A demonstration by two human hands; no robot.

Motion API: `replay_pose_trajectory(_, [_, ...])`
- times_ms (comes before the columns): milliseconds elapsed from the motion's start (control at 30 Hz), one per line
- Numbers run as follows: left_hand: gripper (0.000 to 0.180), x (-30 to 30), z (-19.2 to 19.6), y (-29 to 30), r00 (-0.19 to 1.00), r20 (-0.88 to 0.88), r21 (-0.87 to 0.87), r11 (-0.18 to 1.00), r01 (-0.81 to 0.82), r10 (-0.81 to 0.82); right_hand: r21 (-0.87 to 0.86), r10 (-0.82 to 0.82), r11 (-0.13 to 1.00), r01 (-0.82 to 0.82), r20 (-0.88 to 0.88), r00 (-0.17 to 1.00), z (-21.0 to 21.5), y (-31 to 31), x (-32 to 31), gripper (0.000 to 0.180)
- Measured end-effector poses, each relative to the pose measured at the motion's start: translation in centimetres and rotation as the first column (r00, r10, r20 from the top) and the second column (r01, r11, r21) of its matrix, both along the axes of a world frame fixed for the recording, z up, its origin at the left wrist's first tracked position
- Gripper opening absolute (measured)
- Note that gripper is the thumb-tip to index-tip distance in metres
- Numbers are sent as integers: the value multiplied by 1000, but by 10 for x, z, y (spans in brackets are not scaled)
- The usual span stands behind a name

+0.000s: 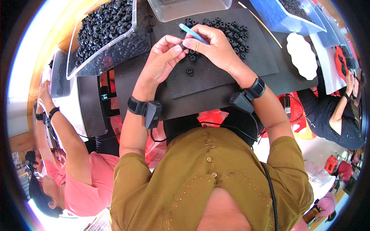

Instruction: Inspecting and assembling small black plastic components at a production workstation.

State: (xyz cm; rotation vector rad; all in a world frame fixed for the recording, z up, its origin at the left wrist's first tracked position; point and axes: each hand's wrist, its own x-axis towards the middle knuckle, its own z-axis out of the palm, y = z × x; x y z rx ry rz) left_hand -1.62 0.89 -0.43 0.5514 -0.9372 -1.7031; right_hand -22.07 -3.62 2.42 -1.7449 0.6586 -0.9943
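My left hand [165,57] pinches a small round black part [183,46] between thumb and fingertips. Close against it, my right hand [216,47] grips a slim light-blue pen-shaped tool [191,32], which slants up to the left. The fingertips of both hands meet at the black part, and the tool's working end cannot be made out. Beyond my hands a loose pile of similar black parts [236,35], with ring-like tops, lies on a dark mat [256,63]. One single black part [189,71] rests on the mat nearer to me.
At the far left stands a clear bin [133,29] heaped with black parts. Another clear container [185,11] is at the back. A thin wooden stick [262,26], a blue bin [277,19] and a white irregular piece [301,56] lie rightward. Other people work on both sides.
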Motion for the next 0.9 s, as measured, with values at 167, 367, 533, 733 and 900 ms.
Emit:
replay_pose_trajectory(167, [14,-6,1,5,998,-13,-16,998,-69,69,6,-2,1000,2,0,1000,-2,1,2,30])
replay_pose_trajectory(367, [15,8,47,16,915,264,-294,929,-225,305,-106,-43,994,37,-49,998,10,10,-2,28])
replay_pose_trajectory(533, [17,97,122,14,173,392,-783,426,-454,904,-104,-192,974,199,75,978,7,-1,-14,20])
replay_pose_trajectory(733, [20,188,137,33,-526,423,-898,421,-131,738,-92,-208,972,216,89,974,4,-3,-9,18])
replay_pose_trajectory(900, [20,77,118,46,-236,548,-836,519,-180,802,-89,-288,948,305,167,943,-7,-15,-18,17])
